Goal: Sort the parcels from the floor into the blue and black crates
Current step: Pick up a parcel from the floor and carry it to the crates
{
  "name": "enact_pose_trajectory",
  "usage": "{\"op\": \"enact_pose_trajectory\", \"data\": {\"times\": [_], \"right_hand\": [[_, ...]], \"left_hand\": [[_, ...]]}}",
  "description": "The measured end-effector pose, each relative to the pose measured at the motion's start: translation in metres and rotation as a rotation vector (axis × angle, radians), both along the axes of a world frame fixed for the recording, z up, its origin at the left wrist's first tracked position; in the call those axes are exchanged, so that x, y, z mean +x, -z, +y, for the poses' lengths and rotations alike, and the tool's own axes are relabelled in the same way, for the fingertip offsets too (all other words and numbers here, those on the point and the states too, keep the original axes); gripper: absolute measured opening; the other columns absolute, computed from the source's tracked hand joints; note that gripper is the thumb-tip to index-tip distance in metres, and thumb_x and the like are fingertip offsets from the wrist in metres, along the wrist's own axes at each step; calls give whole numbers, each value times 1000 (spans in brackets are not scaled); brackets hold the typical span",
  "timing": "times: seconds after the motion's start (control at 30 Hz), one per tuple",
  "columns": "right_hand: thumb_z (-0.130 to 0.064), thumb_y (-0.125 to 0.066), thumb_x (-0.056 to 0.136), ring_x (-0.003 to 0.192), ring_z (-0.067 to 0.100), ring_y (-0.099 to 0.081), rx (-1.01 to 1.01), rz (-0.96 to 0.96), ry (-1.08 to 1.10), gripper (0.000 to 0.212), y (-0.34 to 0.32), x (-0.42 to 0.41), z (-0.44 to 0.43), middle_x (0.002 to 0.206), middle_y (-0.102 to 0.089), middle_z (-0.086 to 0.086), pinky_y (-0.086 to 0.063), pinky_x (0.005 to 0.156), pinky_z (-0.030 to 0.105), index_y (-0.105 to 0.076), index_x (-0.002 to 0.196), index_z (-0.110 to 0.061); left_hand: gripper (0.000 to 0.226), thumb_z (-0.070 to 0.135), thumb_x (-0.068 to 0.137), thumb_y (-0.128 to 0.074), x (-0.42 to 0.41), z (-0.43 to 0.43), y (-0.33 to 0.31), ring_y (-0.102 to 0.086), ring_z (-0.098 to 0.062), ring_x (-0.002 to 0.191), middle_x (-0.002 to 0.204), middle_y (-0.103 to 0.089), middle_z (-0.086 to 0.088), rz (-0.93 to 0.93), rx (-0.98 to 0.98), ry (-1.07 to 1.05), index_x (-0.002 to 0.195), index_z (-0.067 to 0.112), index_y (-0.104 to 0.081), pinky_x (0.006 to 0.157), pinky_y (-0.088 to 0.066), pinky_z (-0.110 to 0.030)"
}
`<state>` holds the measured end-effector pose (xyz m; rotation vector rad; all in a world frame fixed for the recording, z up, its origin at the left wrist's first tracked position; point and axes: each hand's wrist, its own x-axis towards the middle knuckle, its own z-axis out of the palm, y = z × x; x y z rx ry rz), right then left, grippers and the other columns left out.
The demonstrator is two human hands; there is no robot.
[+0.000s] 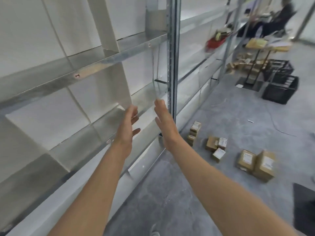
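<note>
Left hand [128, 123] and right hand [164, 123] empty, fingers spread — parcels [255, 163] at 4 o'clock. Risk: turning toward them, right hand may clip the shelf post [173, 65].

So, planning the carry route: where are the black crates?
Head view, upper right: black crates on the floor beyond the parcels, beside a loaded stand.

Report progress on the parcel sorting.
Done: nothing visibly sorted; what the black crates hold can't be seen, and no blue crate is in view. In hand: nothing; left hand and right hand are open, empty. Left: several cardboard parcels on the floor.
</note>
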<state>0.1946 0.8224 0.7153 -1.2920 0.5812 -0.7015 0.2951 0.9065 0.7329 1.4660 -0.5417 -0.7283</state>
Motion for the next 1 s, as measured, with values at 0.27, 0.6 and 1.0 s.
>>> {"op": "enact_pose_trajectory", "data": {"times": [0.27,0.6,1.0], "right_hand": [[-76,-39,101,142,-10,-40,84,55,383,60,29,-75,-107,155,-45,-29,-25,125,35,-45,152,-46],[-57,-36,110,105,-14,-67,206,109,773,43,72,-164,-194,118,-72,-26,-53,96,15,-46,148,-40],[-64,-44,104,102,-22,-61,390,124,991,36,165,-337,-327,111,-70,-34,-41,98,20,-62,127,-43]], "left_hand": [[54,66,101,-39,-57,-159,33,-54,-7,128,139,-59,11,52,58,396,134,29,-60,103,-46,-41],[49,62,102,-36,-141,-293,84,-54,-7,125,138,-58,11,161,184,756,133,30,-59,100,-46,-39],[60,63,103,-35,-294,-438,168,-51,-10,132,145,-53,7,138,425,893,143,24,-54,111,-42,-47]]}}
